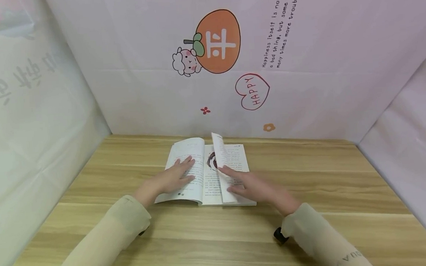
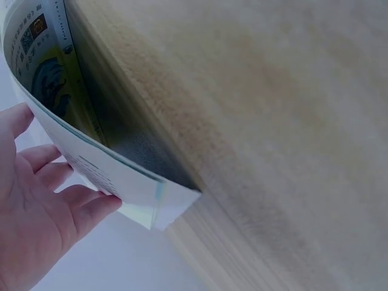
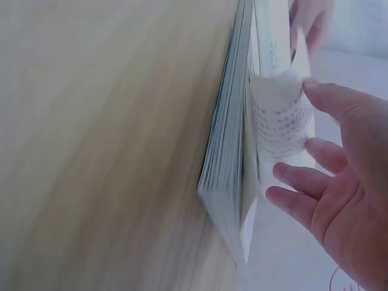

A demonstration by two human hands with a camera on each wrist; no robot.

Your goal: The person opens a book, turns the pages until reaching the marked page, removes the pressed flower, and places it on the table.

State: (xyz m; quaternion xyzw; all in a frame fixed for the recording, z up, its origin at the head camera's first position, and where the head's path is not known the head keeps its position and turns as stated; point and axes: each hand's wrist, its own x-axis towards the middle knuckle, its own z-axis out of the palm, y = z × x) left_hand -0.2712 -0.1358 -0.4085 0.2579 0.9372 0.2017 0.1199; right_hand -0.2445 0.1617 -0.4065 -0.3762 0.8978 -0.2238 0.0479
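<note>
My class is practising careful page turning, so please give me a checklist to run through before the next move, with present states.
1. Book lying open on the table: ok.
2. Left hand resting on the left-hand pages: ok.
3. Left-hand pages flat: not ok, they bow upward.
4. Right hand touching the raised page: ok.
5. Raised page laid down: not ok, it stands curled above the right side.
6. Only one leaf raised: cannot tell.
</note>
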